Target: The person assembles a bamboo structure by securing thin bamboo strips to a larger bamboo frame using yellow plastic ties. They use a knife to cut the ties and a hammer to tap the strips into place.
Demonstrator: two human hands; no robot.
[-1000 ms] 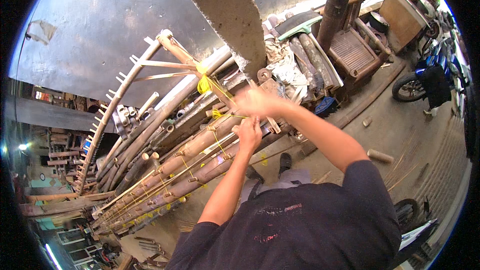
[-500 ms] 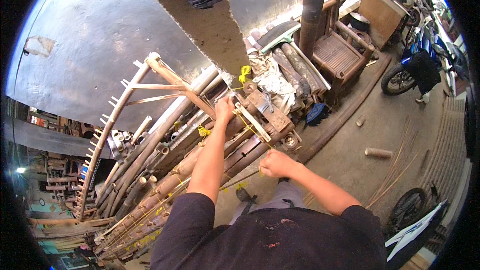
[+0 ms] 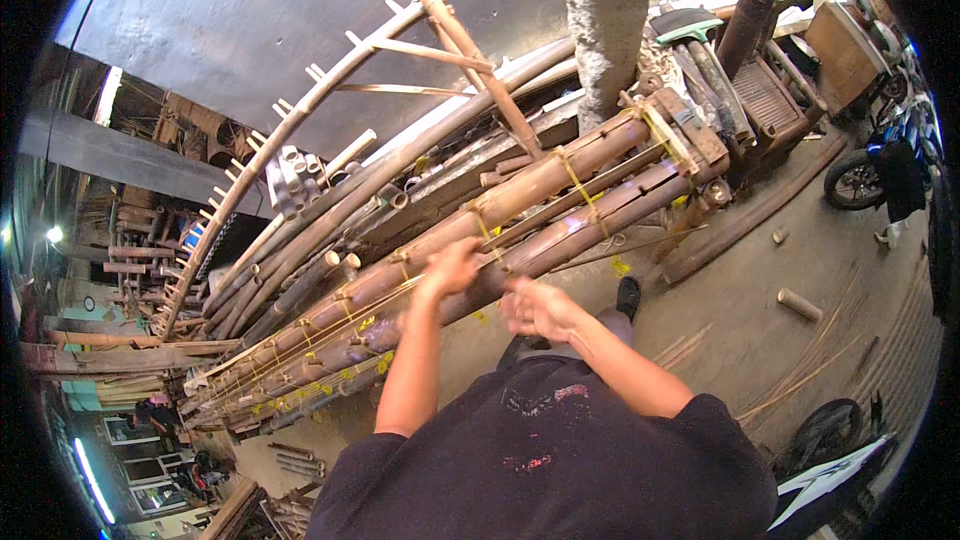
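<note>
Two long brown bamboo poles [image 3: 560, 183] lie side by side, bound at intervals with yellow cord [image 3: 573, 177]. Over the near part of them is my left hand [image 3: 455, 268], its fingers smeared by motion, so its grip is not plain. Just to its right, at the near side of the poles, my right hand [image 3: 538, 310] is held with fingers apart and nothing visible in it. A wooden end block [image 3: 690, 128] with a pale crosspiece [image 3: 668, 140] joins the poles' far right end.
A curved bamboo frame with pegs [image 3: 300, 110] stands behind, beside stacked bamboo poles [image 3: 330, 220]. A concrete pillar [image 3: 603, 20] rises at the far end. Right of it are a bamboo chair [image 3: 768, 95] and a motorbike [image 3: 855, 183]. A short bamboo piece [image 3: 799, 305] lies on the floor.
Both hands have left the end block and come left along the poles. My right hand has opened from a fist. The view has swung left, and I stand farther from the block.
</note>
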